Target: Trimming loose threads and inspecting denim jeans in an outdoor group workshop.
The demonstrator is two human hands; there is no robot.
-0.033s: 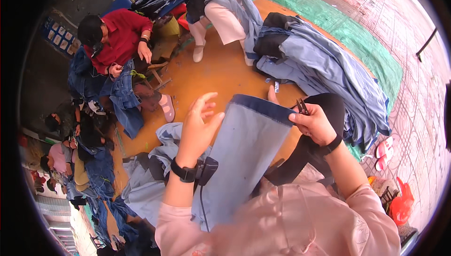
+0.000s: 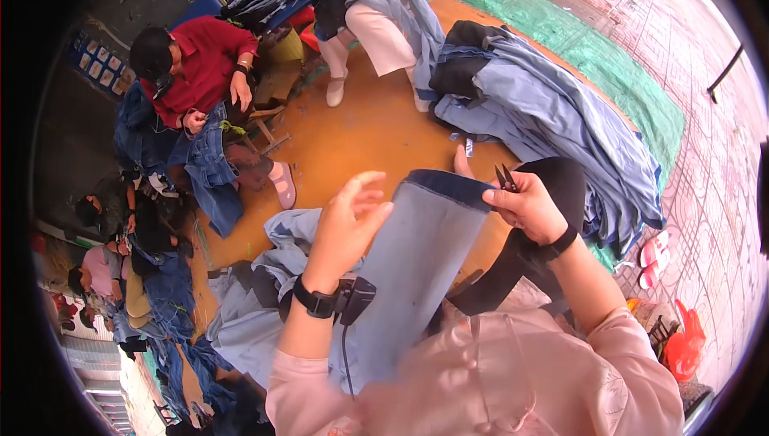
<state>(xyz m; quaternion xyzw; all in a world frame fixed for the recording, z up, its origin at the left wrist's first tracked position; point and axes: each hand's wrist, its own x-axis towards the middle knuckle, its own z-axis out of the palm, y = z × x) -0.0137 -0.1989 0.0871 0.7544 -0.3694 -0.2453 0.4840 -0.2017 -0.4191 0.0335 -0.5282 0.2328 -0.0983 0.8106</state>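
Note:
A light blue denim trouser leg [image 2: 420,252] hangs over my lap, its dark blue hem band [image 2: 448,188] at the far end. My right hand [image 2: 529,208] pinches the right corner of that hem between thumb and fingers. In the same hand sits a small pair of dark thread snips [image 2: 505,179], their blades pointing up and apart. Just left of the hem, my left hand [image 2: 352,220] is open, fingers loosely bent, with nothing in it. A black box with a cable [image 2: 355,298] is at my left wrist, beside a dark watch.
Light blue denim garments lie piled [image 2: 545,108] at the right and bunched [image 2: 248,308] at the left. A person in red [image 2: 204,68] holds dark jeans nearby; another person [image 2: 376,20] has denim on the lap. Pink slippers [image 2: 654,260] and a red bag [image 2: 683,344] are at right.
My left hand has moved slightly right and down. My right hand has shifted a little left with the hem, which has turned and narrowed in view. The snips' blades show more clearly apart.

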